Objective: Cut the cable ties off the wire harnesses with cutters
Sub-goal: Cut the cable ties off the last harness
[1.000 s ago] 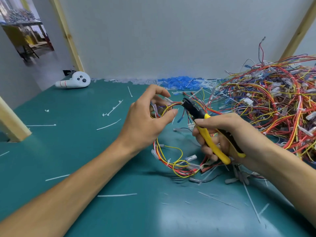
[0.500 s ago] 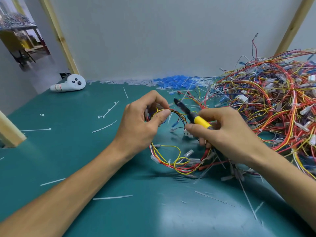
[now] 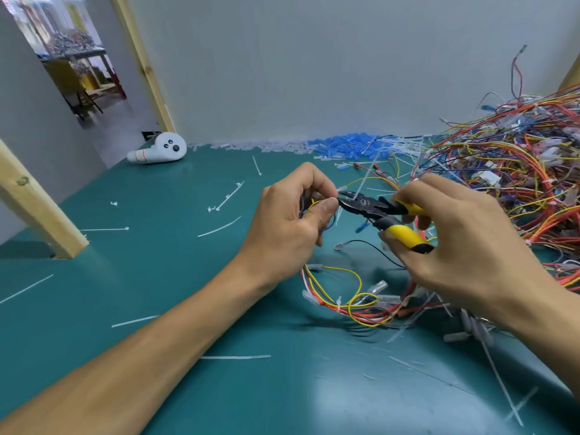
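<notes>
Head | harness (image 3: 356,306): looped red, yellow wires | cutters (image 3: 368,208): yellow-black handles

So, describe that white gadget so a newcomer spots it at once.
Follow the green table to its far left corner, by the wooden post. The white gadget lies there: a rounded head with dark dots, unlike the thin cable-tie scraps around.
</notes>
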`<state>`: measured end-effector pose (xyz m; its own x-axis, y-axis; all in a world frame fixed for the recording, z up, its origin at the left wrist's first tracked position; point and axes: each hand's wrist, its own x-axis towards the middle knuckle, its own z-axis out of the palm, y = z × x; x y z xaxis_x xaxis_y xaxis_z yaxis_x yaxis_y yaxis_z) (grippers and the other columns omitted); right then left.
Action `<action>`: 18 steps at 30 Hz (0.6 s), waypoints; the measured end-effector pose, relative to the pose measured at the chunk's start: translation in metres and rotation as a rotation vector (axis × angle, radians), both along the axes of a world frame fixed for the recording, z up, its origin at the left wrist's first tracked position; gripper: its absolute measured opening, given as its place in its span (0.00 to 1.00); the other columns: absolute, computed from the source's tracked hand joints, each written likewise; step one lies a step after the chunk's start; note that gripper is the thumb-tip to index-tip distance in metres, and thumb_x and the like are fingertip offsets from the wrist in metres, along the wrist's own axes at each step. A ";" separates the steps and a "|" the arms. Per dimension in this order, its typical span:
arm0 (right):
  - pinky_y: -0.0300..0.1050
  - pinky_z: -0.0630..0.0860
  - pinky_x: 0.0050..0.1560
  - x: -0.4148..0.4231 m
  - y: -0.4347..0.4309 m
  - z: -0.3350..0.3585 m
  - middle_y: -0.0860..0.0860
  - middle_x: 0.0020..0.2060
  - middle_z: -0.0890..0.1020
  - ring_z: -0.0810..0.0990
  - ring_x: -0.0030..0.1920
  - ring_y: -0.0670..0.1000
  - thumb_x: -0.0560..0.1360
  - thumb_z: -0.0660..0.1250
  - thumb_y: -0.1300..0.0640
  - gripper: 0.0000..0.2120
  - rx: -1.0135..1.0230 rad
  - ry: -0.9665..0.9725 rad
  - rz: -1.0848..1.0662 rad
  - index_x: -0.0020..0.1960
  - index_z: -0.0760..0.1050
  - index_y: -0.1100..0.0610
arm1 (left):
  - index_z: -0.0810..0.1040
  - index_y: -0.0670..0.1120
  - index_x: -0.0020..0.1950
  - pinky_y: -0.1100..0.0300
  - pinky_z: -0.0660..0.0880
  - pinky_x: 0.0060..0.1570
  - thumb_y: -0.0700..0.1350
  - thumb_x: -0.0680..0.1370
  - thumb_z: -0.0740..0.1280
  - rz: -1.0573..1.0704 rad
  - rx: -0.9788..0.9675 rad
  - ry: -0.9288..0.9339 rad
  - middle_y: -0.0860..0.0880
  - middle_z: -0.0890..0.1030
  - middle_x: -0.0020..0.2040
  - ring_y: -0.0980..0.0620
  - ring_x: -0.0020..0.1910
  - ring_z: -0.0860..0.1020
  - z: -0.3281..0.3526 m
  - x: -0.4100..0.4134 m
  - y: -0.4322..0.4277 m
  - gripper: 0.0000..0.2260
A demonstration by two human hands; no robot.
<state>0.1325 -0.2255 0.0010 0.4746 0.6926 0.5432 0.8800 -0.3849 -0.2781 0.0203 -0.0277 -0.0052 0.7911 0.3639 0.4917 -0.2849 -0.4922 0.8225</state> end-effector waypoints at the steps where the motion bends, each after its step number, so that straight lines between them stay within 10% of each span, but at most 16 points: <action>1: 0.54 0.76 0.39 0.000 0.000 0.001 0.48 0.40 0.76 0.75 0.37 0.58 0.73 0.75 0.51 0.10 0.010 -0.014 -0.007 0.49 0.78 0.55 | 0.75 0.41 0.46 0.44 0.77 0.31 0.39 0.77 0.66 -0.006 -0.007 -0.001 0.47 0.75 0.32 0.46 0.31 0.73 0.000 0.000 -0.001 0.01; 10: 0.42 0.58 0.28 -0.008 0.000 0.005 0.56 0.26 0.71 0.61 0.28 0.47 0.71 0.79 0.44 0.16 0.038 0.369 0.093 0.36 0.79 0.54 | 0.79 0.41 0.45 0.54 0.71 0.35 0.43 0.83 0.63 -0.048 0.169 0.061 0.47 0.80 0.36 0.46 0.35 0.75 0.002 -0.002 0.006 0.10; 18: 0.38 0.69 0.25 0.002 -0.006 0.016 0.68 0.26 0.76 0.72 0.22 0.56 0.71 0.79 0.46 0.24 -0.102 1.198 0.395 0.35 0.77 0.67 | 0.73 0.40 0.37 0.55 0.60 0.33 0.43 0.83 0.61 -0.051 0.134 0.046 0.48 0.66 0.29 0.51 0.31 0.63 0.006 -0.003 0.000 0.15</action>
